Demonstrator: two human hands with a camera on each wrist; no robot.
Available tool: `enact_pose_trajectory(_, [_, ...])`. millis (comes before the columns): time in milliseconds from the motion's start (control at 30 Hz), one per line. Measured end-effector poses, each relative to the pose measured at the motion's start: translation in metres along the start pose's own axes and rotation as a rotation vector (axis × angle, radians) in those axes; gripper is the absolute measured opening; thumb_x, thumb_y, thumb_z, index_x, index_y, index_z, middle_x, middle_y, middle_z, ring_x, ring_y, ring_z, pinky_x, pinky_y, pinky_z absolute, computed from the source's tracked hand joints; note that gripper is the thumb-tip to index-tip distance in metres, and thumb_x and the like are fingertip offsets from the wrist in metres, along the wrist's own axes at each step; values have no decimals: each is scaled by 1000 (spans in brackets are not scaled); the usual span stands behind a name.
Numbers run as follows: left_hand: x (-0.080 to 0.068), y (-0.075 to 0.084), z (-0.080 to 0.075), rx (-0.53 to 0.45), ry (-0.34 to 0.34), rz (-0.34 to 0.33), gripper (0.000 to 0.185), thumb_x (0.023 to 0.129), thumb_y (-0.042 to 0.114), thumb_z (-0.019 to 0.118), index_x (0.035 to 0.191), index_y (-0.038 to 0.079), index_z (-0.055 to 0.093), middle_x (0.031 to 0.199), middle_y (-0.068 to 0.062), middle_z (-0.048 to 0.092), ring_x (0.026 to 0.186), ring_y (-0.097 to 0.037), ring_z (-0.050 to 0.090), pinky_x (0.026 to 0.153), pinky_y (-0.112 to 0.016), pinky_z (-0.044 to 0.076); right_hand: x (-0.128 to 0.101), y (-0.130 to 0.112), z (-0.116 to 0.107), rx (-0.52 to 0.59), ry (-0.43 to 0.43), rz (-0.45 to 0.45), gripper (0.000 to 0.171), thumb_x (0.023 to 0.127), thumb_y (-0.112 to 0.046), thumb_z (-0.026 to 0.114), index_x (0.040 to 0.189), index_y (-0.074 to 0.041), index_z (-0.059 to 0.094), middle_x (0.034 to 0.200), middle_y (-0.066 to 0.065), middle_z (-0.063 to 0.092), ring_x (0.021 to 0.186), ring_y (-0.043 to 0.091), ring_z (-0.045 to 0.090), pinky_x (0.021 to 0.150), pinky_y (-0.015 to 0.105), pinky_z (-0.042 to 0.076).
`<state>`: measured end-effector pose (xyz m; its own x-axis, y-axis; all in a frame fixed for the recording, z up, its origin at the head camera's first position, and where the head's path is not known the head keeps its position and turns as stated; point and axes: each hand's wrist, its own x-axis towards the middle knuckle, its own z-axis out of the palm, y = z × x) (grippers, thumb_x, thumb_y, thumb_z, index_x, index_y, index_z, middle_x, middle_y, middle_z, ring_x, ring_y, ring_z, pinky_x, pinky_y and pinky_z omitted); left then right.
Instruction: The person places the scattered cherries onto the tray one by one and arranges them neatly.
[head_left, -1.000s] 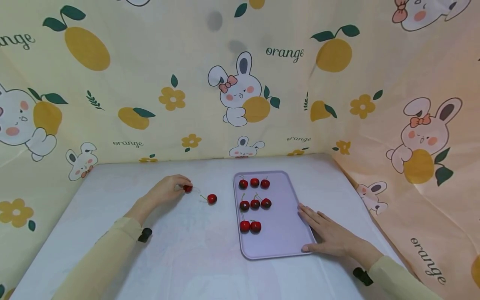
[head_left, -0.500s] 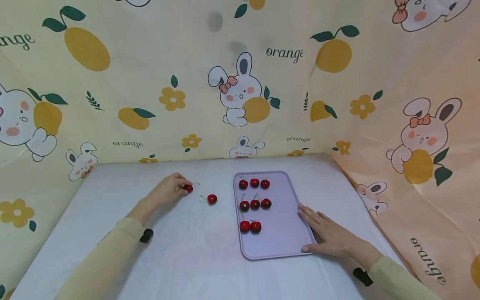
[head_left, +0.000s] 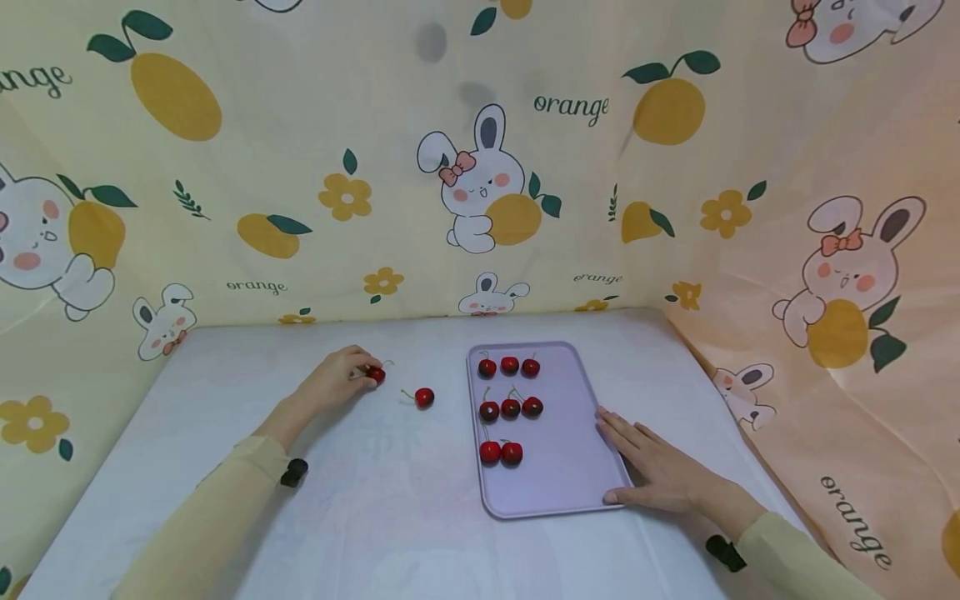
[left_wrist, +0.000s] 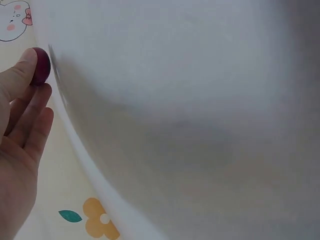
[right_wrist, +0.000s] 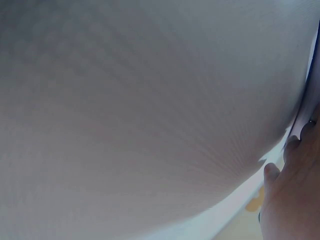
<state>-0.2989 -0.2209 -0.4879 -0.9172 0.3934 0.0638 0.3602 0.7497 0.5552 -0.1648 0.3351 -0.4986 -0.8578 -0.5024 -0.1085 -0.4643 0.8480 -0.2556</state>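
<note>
In the head view my left hand (head_left: 336,380), left of the tray, pinches a dark red cherry (head_left: 377,376) at or just above the table. Its thin stem sticks up to the right. The left wrist view shows this cherry (left_wrist: 43,66) between thumb and fingertips. A second cherry (head_left: 424,398) with a green stem lies loose on the table, to the right of that hand. My right hand (head_left: 660,471) rests with straight fingers along the right edge of a lilac tray (head_left: 573,458). Several cherries (head_left: 510,408) sit in rows on the tray's left part.
A white cloth (head_left: 360,517) covers the table. Behind it and at the right hangs a yellow curtain (head_left: 420,75) printed with rabbits and oranges. Black straps (head_left: 295,472) show at both wrists.
The pinched cherry has turned slightly, and its stem has swung from pointing right to pointing upward. My left hand has barely shifted. The right hand and tray have stayed put.
</note>
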Motion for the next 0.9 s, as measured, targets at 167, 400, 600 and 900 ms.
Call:
enact_pose_trajectory(167, [-3,3,0,-28,45,-6,32,95,13,78,125,5,72,118,-11,64,107,-30,64,94,-50,55,0,0,0,-3,1,-4,112,85,-78,62,167,-14,20,175,4,11,158,31,19,117,11,-11])
enact_pose_trajectory(400, [-7,10,-3,-41,140,59,31,93,12,80,122,6,74,112,-9,64,105,-30,66,90,-49,58,0,0,0,-2,1,-8,112,86,-78,62,167,-14,20,175,3,11,158,32,19,117,11,-11])
enact_pose_trajectory(600, [-12,21,-6,-35,223,125,30,89,14,84,118,7,76,106,-6,65,99,-26,67,88,-48,57,0,-1,0,1,-5,9,111,85,-79,62,167,-17,20,175,1,10,158,30,18,124,24,-3])
enact_pose_trajectory(900, [-20,51,-8,-66,334,224,32,83,16,90,113,10,79,99,-2,62,93,-19,63,81,-38,58,1,0,1,-21,-3,8,111,85,-79,62,167,-17,20,175,1,11,158,30,20,126,50,17])
